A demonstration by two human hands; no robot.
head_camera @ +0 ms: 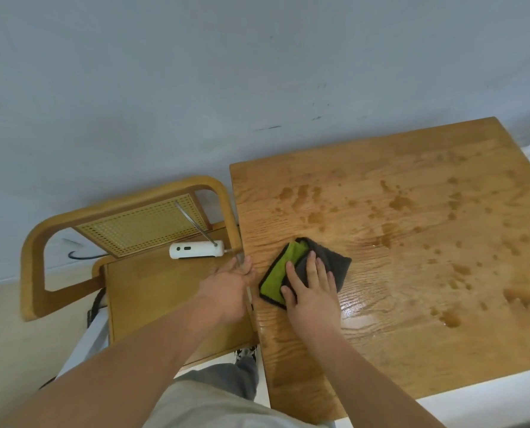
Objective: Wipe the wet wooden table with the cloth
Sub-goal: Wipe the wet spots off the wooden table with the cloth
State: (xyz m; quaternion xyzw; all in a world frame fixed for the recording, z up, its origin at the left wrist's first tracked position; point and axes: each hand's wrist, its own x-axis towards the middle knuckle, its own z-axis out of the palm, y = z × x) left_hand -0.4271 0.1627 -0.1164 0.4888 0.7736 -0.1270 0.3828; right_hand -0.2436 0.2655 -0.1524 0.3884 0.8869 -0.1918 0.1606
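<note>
Right grip point(311, 285) flat, pressing green-grey cloth point(280, 270) on wet wooden table point(412, 273), left grip point(231, 281) relaxed at its edge

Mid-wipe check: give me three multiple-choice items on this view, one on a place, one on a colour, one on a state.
1. Where does the white device lie? A) floor B) chair seat C) shelf
2. What colours is the cloth? A) green and grey B) red and white C) blue
3. How is the table right of the cloth? A) dry B) dotted with water C) papered
Key: 1 B, it rests on the seat before the cane back. 2 A, a green face folds against dark grey under the right hand. 3 B, drops and puddles glisten there.
</note>
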